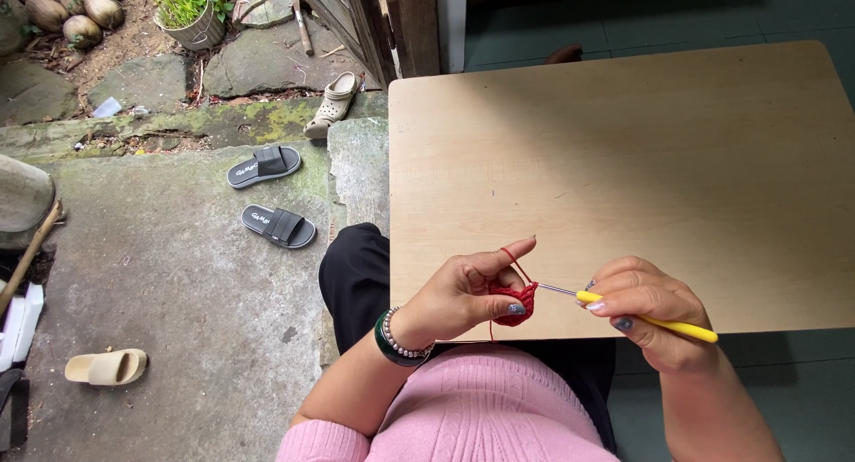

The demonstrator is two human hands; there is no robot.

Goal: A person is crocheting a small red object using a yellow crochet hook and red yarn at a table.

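At the near edge of the wooden table (623, 159), my left hand (463, 293) pinches the red crochet piece (517, 297), my right hand (650, 315) grips the yellow hook (646, 320); beyond them the tabletop is bare.

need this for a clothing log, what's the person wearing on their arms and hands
Both arms come out of a pink ribbed knit top with the sleeves pushed up, the forearms uncovered. The left hand has a dark green bangle and a pale beaded bracelet at the wrist. The right hand wears no jewellery or glove. The fingernails on both hands are painted grey-blue.
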